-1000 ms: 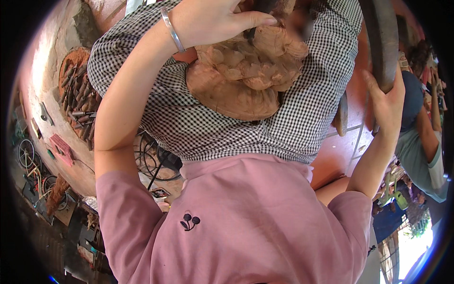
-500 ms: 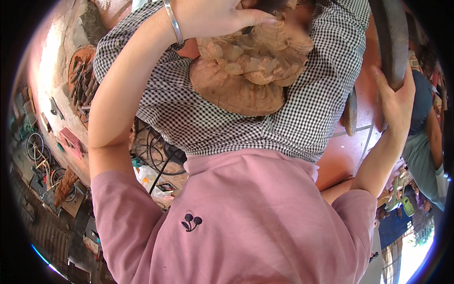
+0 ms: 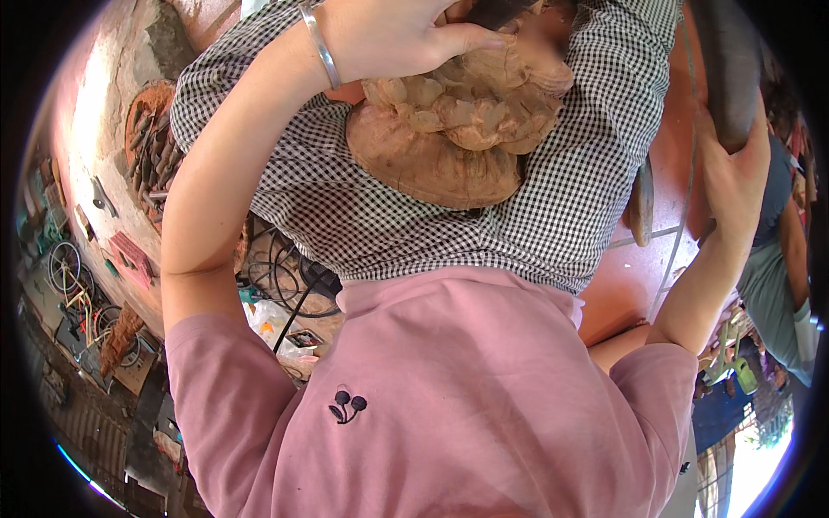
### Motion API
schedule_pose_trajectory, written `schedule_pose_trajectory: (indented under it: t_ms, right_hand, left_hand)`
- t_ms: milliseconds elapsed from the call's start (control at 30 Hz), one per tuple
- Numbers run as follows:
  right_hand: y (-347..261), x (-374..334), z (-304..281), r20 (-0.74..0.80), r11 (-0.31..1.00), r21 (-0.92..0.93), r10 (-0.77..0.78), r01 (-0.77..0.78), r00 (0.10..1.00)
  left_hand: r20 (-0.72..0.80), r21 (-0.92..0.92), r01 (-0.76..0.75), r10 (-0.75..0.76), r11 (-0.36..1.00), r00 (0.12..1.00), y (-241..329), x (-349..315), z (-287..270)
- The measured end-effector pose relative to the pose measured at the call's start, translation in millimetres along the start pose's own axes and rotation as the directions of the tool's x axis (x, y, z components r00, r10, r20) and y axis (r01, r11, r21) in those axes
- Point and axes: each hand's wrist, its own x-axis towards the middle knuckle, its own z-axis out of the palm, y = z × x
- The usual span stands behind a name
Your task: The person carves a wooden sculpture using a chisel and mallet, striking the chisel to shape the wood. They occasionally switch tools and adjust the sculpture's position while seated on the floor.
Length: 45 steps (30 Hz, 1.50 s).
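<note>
- Moved since half a second ago: right hand (image 3: 736,181) and the dark wooden club (image 3: 730,69) in it, both shifted a little outward, toward the right rim of the view; the dark tool (image 3: 499,10) above the left thumb, now lying more across.
- Carved wood piece (image 3: 432,164), brown, one: on the person's lap, between the thighs; smooth rounded base toward the waist, layered, petal-like relief above it; place nearly unchanged since the earlier frame. Upper part cut off by the picture's top edge and partly blurred.
- Left hand (image 3: 389,39): at the upper end of the carving, thumb stretched along its edge, just below the dark tool. Fingers mostly out of sight; cannot tell whether this grip is closed round the tool.
- Right hand: well apart from the carving, out over the floor side; grip wrapped round the lower end of the club, which runs up and out of view.
- Bangle (image 3: 321,47), silver-coloured: on the left wrist.
- Checked cloth (image 3: 414,246), black and white: over the lap and legs, beneath the carving.
- Shirt (image 3: 466,388), pink, with a small dark cherry motif on the chest.
- Round tray (image 3: 151,92), orange-brown: at the person's left, heaped with slender dark tools.
- Black cable (image 3: 276,268), coiled: beside the left hip.
- Tiled floor (image 3: 617,298), reddish: at the person's right.
- Another person (image 3: 764,268): near the right rim, greyish-green trousers, partly hidden.
</note>
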Motion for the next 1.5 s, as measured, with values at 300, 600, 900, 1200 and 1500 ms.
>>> schedule_pose_trajectory:
  t_ms: [300,600,900,1200,1500]
  right_hand:
    - [-5,-5,2,0.007,0.996,-0.046,0.072,-0.071,0.997]
    - [-6,-11,12,0.003,0.991,-0.128,0.044,-0.043,0.999]
    - [6,-24,17,0.063,0.995,0.041,0.094,-0.096,0.994]
    - [16,-21,14,0.131,0.941,0.211,0.24,-0.264,0.962]
    - [4,-11,10,0.073,0.956,0.185,0.216,-0.226,0.974]
  left_hand:
    - [0.046,0.046,0.008,-0.01,0.999,0.999,-4,2,2]
    - [0.156,0.158,0.065,-0.09,0.985,0.984,4,11,-1]
    - [0.134,0.069,-0.007,-0.002,0.998,0.991,-2,6,-6]
    - [0.027,-0.417,0.098,-0.095,0.903,0.995,-8,-7,-7]
    - [-0.034,-0.219,-0.057,0.051,0.974,0.998,-22,-8,0]
